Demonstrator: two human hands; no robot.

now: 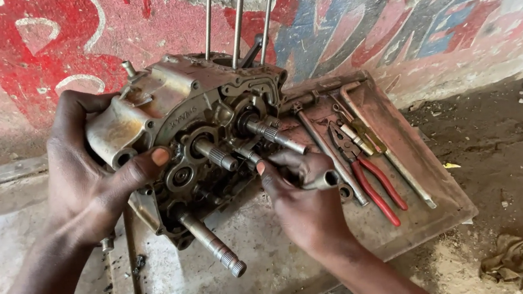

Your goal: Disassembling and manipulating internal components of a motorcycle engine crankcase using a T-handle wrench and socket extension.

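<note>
Fingers: L hand (85, 180) gripping engine case (193, 119), R hand (304, 201) clasping socket (324, 179); pliers (369, 174) on tray (436, 186).

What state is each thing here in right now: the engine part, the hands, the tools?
Engine crankcase: open, shafts exposed, tilted up on the tray.
Left hand: gripping the crankcase's side.
Right hand: shut on a small metal tube.
Red-handled pliers: lying closed on the tray.
Tray: flat, rusty.
Rag: crumpled on the ground.

- The three studs (237, 13) on the engine case (186, 119) run out past the top edge.
- The right hand (304, 204) covers most of the small metal sleeve (325, 180).
- The left hand (84, 177) hides the case's left side.
</note>
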